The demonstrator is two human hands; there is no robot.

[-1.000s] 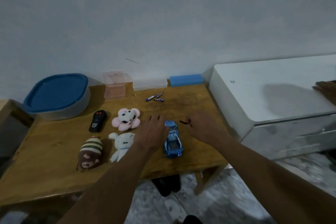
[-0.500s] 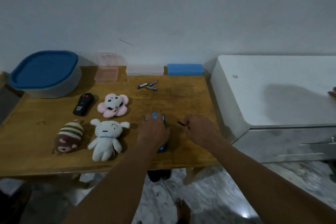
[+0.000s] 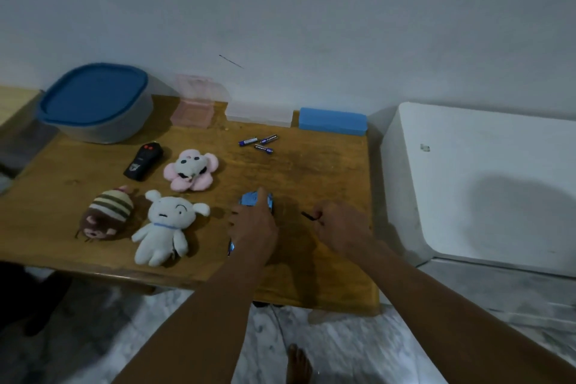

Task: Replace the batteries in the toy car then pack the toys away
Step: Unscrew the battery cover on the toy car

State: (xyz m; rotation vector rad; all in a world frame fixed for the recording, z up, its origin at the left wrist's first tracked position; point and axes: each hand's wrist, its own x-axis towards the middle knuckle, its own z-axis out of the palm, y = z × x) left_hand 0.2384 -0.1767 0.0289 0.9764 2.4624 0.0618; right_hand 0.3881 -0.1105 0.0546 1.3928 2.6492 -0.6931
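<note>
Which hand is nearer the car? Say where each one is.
Left. The left hand grips the car from above; the right hand is off to the car's right, not touching it, pinching a small dark tool.

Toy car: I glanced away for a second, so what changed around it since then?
The left-hand grip moved right onto the blue toy car and now holds it; before, it lay beside the car. The right-hand grip still pinches the small dark tool. The batteries, remote and plush toys stayed put.
</note>
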